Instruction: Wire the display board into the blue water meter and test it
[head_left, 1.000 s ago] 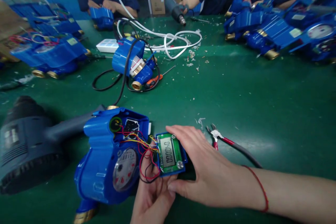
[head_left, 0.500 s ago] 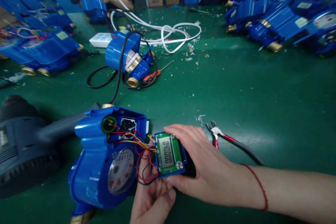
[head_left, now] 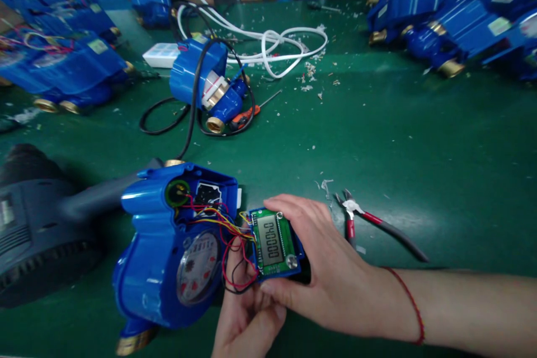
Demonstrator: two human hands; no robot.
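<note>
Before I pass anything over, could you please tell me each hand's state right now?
Left hand: at the display module's edge, partly hidden; grip cannot be told.
Right hand: closed, holding the display module.

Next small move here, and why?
I'd probably ease the red and black wires off the left hand before shifting the board: they loop across that hand, and the board, gripped by the right hand, is wired to the open meter.
</note>
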